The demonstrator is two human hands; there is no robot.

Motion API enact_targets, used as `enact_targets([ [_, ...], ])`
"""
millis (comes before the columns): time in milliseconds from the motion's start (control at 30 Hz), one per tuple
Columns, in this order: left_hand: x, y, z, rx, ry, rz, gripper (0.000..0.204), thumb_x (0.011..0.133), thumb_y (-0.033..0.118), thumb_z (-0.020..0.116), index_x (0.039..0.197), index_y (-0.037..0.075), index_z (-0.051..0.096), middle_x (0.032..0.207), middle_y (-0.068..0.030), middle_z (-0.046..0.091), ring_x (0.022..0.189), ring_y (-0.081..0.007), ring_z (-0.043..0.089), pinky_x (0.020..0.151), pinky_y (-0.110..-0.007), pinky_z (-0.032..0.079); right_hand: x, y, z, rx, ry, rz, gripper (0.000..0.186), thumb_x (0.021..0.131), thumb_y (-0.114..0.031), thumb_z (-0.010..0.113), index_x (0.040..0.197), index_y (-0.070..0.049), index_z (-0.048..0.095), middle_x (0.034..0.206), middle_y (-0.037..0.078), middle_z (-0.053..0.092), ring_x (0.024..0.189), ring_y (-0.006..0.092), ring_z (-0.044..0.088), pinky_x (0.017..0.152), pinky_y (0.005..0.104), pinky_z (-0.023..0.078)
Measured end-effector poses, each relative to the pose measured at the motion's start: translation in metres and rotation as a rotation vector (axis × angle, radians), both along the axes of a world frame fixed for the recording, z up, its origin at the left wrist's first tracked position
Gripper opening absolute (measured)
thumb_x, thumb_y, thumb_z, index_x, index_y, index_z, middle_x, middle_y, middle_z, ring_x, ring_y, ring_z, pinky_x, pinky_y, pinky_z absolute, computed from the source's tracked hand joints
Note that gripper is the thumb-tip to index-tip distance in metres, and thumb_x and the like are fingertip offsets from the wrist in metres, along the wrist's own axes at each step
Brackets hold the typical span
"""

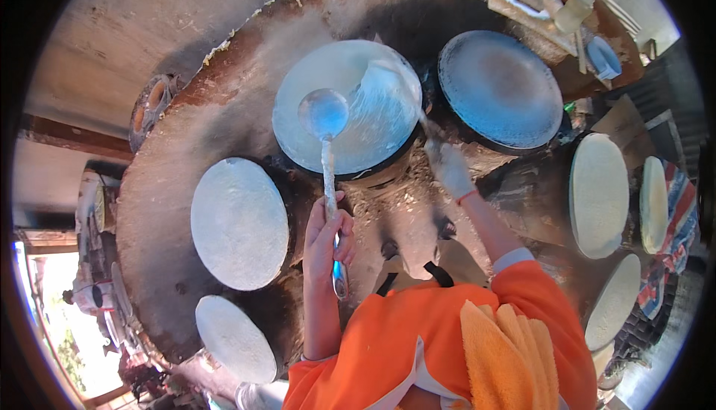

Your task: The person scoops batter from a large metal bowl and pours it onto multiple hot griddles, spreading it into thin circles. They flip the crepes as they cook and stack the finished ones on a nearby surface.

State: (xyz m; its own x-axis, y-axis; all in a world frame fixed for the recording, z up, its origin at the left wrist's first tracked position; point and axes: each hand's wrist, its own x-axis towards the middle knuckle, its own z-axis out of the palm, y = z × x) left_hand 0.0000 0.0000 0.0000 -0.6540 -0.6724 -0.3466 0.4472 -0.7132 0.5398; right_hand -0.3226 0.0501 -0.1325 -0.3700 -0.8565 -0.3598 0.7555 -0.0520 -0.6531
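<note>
My left hand is wrapped round the long handle of a metal ladle. The ladle's round bowl hangs over the near left part of a round griddle, which has a pale coating on it. My right hand, blurred by motion and pale up to the wrist, is closed on the handle of a pale spreader at the griddle's right side. The spreader's blade smears across the coating, where streaks show. A red band circles my right wrist.
Right of it sits a second round griddle. Pale round sheets lie on griddles at left, lower left and right, with others beyond. A wooden board and a blue cup are at upper right. The curved counter surrounds me.
</note>
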Motion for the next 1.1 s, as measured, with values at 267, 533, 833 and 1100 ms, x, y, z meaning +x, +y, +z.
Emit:
enact_targets([
  [267,0.093,-0.082,0.046,-0.244,-0.169,-0.056,0.025,0.092,0.013,0.043,0.116,0.006,0.040,0.073,-0.0030,0.046,0.037,-0.0036,0.031,0.033,-0.019,0.031,0.142,-0.066,-0.040,0.053,0.415,-0.195,0.032,0.092,-0.003,0.035,0.119,0.001,0.051,0.096,0.008,0.058,0.075,0.0135,0.054,0.065,0.0212,0.050],
  [533,0.092,-0.081,0.044,-0.225,-0.200,-0.029,0.026,0.093,0.012,0.040,0.118,0.006,0.040,0.074,-0.0039,0.046,0.037,-0.0040,0.032,0.033,-0.019,0.031,0.155,-0.071,-0.057,0.101,0.836,0.044,0.028,0.090,-0.019,0.044,0.103,0.001,0.058,0.083,0.017,0.062,0.076,0.0273,0.060,0.063,0.0330,0.049],
  [833,0.043,-0.123,0.045,-0.187,-0.440,-0.078,0.025,0.094,0.017,0.043,0.116,0.006,0.040,0.074,-0.0049,0.047,0.038,-0.0056,0.033,0.034,-0.021,0.031,0.090,-0.104,0.011,0.033,-0.546,-0.118,0.030,0.091,-0.002,0.034,0.115,0.013,0.042,0.090,0.014,0.054,0.077,0.0186,0.058,0.067,0.0213,0.050],
  [1100,-0.002,-0.202,0.014,-0.321,-0.624,-0.105,0.020,0.092,0.021,0.047,0.101,0.006,0.039,0.078,-0.0085,0.049,0.037,-0.0089,0.037,0.034,-0.026,0.034,0.098,-0.034,0.022,-0.001,0.343,0.416,0.035,0.090,-0.002,0.039,0.124,0.004,0.043,0.089,0.008,0.055,0.073,0.0136,0.055,0.066,0.0209,0.049],
])
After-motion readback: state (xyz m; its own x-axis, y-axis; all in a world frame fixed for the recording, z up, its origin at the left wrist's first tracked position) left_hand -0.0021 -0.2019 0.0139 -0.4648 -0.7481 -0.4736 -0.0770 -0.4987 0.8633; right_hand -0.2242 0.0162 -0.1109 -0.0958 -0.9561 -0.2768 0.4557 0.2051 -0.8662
